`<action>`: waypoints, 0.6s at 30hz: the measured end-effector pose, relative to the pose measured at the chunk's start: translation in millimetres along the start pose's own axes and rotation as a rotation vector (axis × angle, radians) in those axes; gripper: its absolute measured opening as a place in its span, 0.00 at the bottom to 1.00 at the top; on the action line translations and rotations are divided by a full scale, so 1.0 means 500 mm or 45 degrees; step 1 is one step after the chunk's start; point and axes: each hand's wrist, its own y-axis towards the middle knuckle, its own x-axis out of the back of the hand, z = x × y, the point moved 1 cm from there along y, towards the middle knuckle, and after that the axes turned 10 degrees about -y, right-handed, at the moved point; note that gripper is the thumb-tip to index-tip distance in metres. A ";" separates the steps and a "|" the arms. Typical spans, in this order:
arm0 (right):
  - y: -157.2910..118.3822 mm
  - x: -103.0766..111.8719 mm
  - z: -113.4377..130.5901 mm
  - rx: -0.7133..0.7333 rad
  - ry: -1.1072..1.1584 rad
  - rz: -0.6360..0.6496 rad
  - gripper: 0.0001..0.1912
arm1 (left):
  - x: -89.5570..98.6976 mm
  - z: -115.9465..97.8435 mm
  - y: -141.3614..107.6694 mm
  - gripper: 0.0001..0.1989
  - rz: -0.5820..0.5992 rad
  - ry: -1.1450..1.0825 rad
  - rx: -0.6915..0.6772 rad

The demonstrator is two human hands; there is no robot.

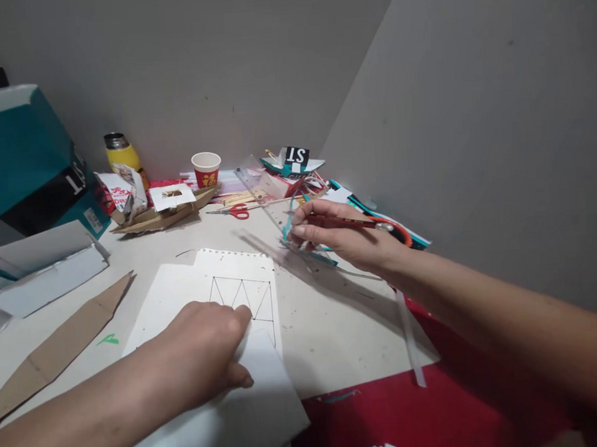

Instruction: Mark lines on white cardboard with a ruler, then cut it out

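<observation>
My left hand point(205, 345) is closed at a loose white sheet of paper point(272, 398), fingers curled over its upper edge and thumb low. Beneath lies a notebook page point(262, 299) with a ruled zigzag of triangles drawn on it, partly covered by the hand. Over the table, my right hand point(336, 231) pinches a clear ruler point(262, 202), which is tilted and casts a shadow. A slim dark red pen point(348, 221) lies along the same hand, past the thumb; its tip is hidden by the fingers.
Red-handled scissors point(238, 211), a paper cup point(206, 169), a cardboard boat shape point(168, 217) and a yellow bottle point(122, 156) stand at the back. A teal box point(29, 157) and a cut cardboard strip point(59, 346) are on the left. Walls close in behind and right.
</observation>
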 end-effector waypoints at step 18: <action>-0.049 0.042 -0.033 0.209 -0.220 -0.021 0.12 | 0.056 0.081 0.027 0.25 -0.443 -1.221 0.312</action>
